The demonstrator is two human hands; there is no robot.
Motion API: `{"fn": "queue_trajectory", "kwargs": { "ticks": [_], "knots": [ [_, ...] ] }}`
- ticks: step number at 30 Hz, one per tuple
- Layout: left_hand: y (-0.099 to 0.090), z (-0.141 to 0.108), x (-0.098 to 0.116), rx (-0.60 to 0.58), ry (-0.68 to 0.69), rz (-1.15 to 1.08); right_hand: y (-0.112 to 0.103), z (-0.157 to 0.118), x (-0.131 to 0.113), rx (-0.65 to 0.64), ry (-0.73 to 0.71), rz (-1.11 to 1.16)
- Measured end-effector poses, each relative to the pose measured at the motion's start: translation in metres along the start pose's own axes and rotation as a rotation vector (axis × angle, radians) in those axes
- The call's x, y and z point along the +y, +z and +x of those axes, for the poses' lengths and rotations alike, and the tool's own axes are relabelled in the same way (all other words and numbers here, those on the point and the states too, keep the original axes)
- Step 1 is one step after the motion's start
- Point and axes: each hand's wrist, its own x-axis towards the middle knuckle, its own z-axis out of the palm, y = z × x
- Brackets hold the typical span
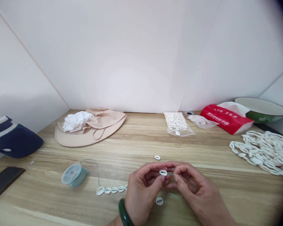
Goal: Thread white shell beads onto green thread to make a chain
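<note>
A small white shell ring point(163, 173) is pinched between the thumb and forefinger of my left hand point(146, 188), which wears a green bangle point(124, 212). Close beside it on the right, my right hand point(195, 188) pinches a thin thread point(171, 174) at the shell. Several white shells point(114, 190) lie strung in a row to the left, the near end of the row hidden behind my left hand. From the row's far end a thread runs to a spool of pale blue-green thread point(77, 175). Loose shells lie behind point(157, 157) and below point(159, 201) my hands.
A beige hat point(110, 124) with white cloth point(76, 121) lies back left; a navy visor point(19, 141) and dark phone point(6, 180) are far left. Shell bags point(175, 121), a red tissue pack point(226, 119), green bowl point(261, 117) and shell strings point(269, 150) are on the right.
</note>
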Motion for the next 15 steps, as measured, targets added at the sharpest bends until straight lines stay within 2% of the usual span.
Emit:
{"fn": "queue_trajectory", "kwargs": {
  "ticks": [6,10,15],
  "knots": [
    [-0.0037,0.0003,-0.0006,-0.004,0.114,0.127,-0.0034,0.0008,0.003,0.015,-0.002,-0.048],
    [-0.0052,-0.0002,-0.0018,-0.008,0.139,0.176,-0.0068,0.0027,0.004,-0.08,-0.029,-0.146],
    [-0.0057,-0.0011,-0.0046,0.0,0.102,0.195,-0.005,0.0017,0.0024,-0.122,-0.006,-0.095]
  ]
}}
